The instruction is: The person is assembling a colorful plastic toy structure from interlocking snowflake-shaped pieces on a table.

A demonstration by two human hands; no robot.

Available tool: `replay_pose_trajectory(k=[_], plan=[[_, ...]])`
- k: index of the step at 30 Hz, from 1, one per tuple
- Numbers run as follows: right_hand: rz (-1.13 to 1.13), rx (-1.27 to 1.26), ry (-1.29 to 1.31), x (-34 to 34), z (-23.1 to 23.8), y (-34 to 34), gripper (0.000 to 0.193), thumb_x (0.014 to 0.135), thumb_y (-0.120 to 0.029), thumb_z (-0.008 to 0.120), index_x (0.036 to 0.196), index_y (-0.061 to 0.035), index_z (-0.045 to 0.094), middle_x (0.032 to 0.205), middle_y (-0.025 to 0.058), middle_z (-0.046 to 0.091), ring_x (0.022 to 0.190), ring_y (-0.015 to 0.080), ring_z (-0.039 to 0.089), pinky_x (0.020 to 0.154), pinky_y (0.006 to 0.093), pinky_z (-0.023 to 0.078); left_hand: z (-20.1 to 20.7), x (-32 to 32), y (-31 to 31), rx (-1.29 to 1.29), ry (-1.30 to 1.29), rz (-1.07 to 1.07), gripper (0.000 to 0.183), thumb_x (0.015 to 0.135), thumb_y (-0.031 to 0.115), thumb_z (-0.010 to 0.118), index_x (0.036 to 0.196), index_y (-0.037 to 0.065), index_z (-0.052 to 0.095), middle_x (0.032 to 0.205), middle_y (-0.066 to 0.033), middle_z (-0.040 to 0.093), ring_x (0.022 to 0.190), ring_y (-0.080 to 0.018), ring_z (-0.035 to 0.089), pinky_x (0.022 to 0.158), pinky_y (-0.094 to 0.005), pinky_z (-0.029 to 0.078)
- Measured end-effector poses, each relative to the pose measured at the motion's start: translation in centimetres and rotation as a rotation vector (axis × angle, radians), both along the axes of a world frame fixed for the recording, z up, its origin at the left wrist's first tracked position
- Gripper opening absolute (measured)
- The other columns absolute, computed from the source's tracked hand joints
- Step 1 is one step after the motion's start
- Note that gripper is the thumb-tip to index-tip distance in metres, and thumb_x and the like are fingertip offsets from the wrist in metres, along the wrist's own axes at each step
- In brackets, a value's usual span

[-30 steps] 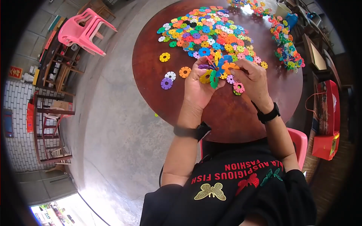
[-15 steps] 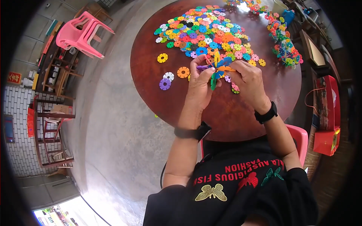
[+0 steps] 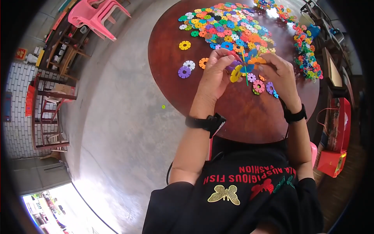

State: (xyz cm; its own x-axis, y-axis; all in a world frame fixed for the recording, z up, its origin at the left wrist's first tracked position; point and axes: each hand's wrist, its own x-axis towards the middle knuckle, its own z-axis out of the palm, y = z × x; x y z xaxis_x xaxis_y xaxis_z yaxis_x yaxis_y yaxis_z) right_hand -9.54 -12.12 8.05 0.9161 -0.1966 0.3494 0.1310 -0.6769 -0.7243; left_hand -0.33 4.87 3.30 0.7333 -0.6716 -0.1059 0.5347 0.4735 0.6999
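Above the near part of the round table, both my hands hold a cluster of interlocking flower-shaped plastic discs (image 3: 247, 68) in blue, yellow, green, purple, orange and red. My left hand (image 3: 216, 74) is closed on its left side, thumb and fingers by the red and purple discs. On the other side my right hand (image 3: 281, 75) pinches around the orange disc (image 3: 257, 61). Some of the joints between discs are hidden by my fingers. Just beyond the cluster spreads a big heap of loose flower discs (image 3: 230, 27) in many colours.
The dark red round table (image 3: 175, 80) also bears scattered discs, such as a purple one (image 3: 184, 72) and a yellow one (image 3: 184, 45). A chain of joined discs (image 3: 306, 50) curves along its right side. Pink chairs (image 3: 95, 17) stand far left; a red box (image 3: 331, 162) is right.
The cluster has turned in my hands: its yellow disc now shows broadside low on the left, and the green one edge-on. My view has shifted, moving the table rightward in the picture.
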Motion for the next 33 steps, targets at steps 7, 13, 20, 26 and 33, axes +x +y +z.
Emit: replay_pose_trajectory(k=[7,13,20,26,33], plan=[[0.272,-0.461,-0.087,7.1,-2.5,3.1,0.024,0.080,-0.008,0.058,0.104,-0.0058,0.060,0.095,0.0085,0.059,0.087,0.0254,0.059,0.075,0.0381,0.048,0.0,6.1,7.6,-0.314,-0.001,0.684,0.022,0.088,0.027,0.059,0.100,0.008,0.056,0.094,-0.0065,0.063,0.081,-0.0217,0.063,0.065,-0.0367,0.054],[0.439,-0.719,-0.109,11.6,-8.7,12.0,0.037,0.082,-0.013,0.055,0.118,-0.0190,0.058,0.120,0.0068,0.048,0.112,0.0241,0.048,0.082,0.0398,0.046,-1.7,6.1,10.4,-0.263,0.014,0.883,0.018,0.088,0.026,0.058,0.098,0.011,0.057,0.096,-0.0048,0.063,0.087,-0.0215,0.061,0.070,-0.0375,0.052],[0.520,-0.711,-0.043,10.3,-10.3,11.9,0.035,0.082,-0.015,0.058,0.117,-0.0169,0.054,0.116,0.0052,0.049,0.113,0.0238,0.045,0.087,0.0384,0.043,-1.3,5.5,8.9,-0.272,0.054,0.875,0.031,0.081,0.009,0.058,0.110,0.010,0.050,0.095,-0.0053,0.060,0.085,-0.0200,0.059,0.067,-0.0365,0.048],[0.491,-0.651,-0.049,5.5,-8.7,8.5,0.035,0.080,-0.010,0.057,0.115,-0.0118,0.057,0.119,0.0067,0.050,0.114,0.0255,0.046,0.092,0.0383,0.041,-1.1,5.5,8.4,-0.264,0.063,0.847,0.028,0.080,0.008,0.058,0.108,0.011,0.050,0.093,-0.0041,0.059,0.081,-0.0199,0.060,0.067,-0.0367,0.049],[0.436,-0.683,-0.016,1.1,-8.4,4.7,0.037,0.081,-0.006,0.056,0.118,-0.0085,0.057,0.127,0.0109,0.050,0.119,0.0295,0.046,0.096,0.0402,0.042,-1.9,6.7,8.4,-0.279,0.084,0.751,0.014,0.081,0.013,0.061,0.094,0.011,0.057,0.094,-0.0059,0.062,0.089,-0.0234,0.060,0.077,-0.0409,0.049]])
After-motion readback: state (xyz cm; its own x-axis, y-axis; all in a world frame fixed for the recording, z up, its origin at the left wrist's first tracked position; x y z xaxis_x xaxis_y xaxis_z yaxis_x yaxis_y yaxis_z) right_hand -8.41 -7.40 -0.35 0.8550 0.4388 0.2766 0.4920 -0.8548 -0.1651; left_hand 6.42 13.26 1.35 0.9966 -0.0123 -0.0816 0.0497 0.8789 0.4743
